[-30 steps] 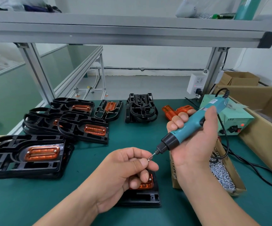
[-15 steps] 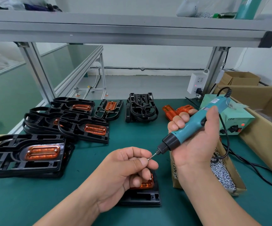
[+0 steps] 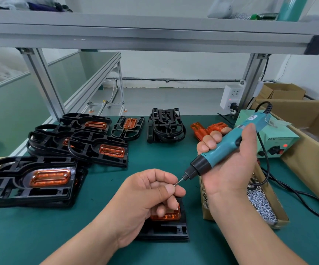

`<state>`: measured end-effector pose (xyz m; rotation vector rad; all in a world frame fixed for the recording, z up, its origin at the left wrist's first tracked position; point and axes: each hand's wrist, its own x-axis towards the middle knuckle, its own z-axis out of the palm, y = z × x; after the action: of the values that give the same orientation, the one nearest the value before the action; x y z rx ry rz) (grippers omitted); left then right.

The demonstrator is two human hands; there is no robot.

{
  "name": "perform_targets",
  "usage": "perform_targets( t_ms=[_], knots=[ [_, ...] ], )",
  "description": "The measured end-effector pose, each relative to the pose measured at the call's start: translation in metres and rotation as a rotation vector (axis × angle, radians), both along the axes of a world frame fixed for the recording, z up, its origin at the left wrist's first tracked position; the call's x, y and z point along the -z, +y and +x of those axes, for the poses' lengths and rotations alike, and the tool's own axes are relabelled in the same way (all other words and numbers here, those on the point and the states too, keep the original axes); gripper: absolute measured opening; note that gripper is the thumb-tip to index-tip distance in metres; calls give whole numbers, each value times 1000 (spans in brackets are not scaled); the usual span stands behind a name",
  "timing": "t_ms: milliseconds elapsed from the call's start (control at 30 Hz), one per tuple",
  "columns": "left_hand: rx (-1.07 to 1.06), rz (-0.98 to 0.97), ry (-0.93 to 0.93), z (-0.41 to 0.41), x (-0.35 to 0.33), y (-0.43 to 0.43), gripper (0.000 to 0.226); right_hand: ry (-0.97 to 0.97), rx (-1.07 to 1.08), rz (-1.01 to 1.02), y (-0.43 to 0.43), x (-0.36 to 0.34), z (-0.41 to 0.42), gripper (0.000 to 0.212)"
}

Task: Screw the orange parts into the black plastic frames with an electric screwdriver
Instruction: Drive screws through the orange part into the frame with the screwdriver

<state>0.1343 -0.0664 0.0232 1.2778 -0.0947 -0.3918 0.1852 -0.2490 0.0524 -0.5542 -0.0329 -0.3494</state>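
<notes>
On my green table [image 3: 154,161], a black frame [image 3: 166,231] lies nearest me, beneath my left hand [image 3: 147,196]. My right hand [image 3: 231,169] is wrapped round the screwdriver [image 3: 225,147], held tilted above. The orange part [image 3: 167,216] sits in the frame. Left thumb and forefinger pinch a screw [image 3: 174,185] at the bit.

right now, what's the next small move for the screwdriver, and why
Probably lower the screwdriver tip-first to the orange part in the black frame below. The left hand pinches what looks like a screw against the bit, and the right hand grips the tool above it.
</notes>
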Motion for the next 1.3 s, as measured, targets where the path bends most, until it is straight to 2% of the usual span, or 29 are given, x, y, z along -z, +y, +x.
perform_targets(
  t_ms=[200,400,833,1300],
  knots=[
    [-26,151,-101,0,2,0,12,11,24,-20,4,2,-2,42],
    [12,174,-85,0,2,1,19,7,27,-39,6,5,-2,43],
    [85,254,-79,-1,-7,5,17,79,5,42,5,11,2,44],
    [100,293,-22,1,-12,11,15,66,-11,67,5,10,2,45]
  ],
)
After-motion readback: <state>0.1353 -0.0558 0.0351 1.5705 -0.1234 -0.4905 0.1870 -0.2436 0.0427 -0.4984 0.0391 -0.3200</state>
